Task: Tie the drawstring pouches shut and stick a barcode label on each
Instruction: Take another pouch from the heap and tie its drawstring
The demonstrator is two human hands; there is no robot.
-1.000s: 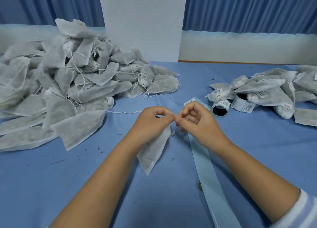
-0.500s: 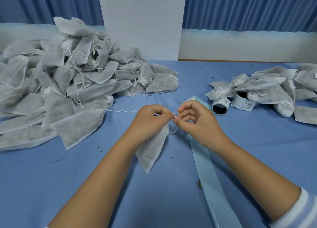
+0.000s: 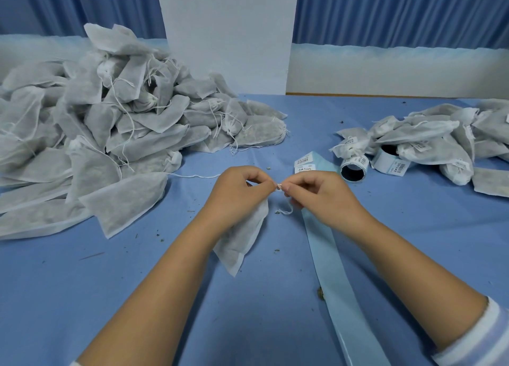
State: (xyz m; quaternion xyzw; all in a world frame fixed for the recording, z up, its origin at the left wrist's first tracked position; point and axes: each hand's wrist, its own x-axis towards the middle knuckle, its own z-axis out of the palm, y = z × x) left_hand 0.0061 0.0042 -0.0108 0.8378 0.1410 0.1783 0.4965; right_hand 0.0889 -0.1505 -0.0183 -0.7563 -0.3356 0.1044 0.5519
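A white non-woven drawstring pouch [image 3: 242,241] hangs from my left hand [image 3: 234,192], which grips its gathered neck above the blue table. My right hand [image 3: 319,194] pinches the thin white drawstring [image 3: 279,187] right where the two hands meet; a loose end of string [image 3: 286,210] dangles below. A light blue label backing strip [image 3: 330,258] runs from under my right hand toward the near edge, with two barcode labels [image 3: 305,165] at its far end.
A big heap of pouches [image 3: 110,128] fills the left of the blue table [image 3: 82,296]. A smaller heap of labelled pouches [image 3: 429,142] lies at the right, with two label rolls [image 3: 354,170] at its front. Small crumbs dot the cloth.
My hands have stayed together at the pouch neck, working the string with small finger movements. The right hand's fingers have closed tighter on the string, and the view has shifted slightly.
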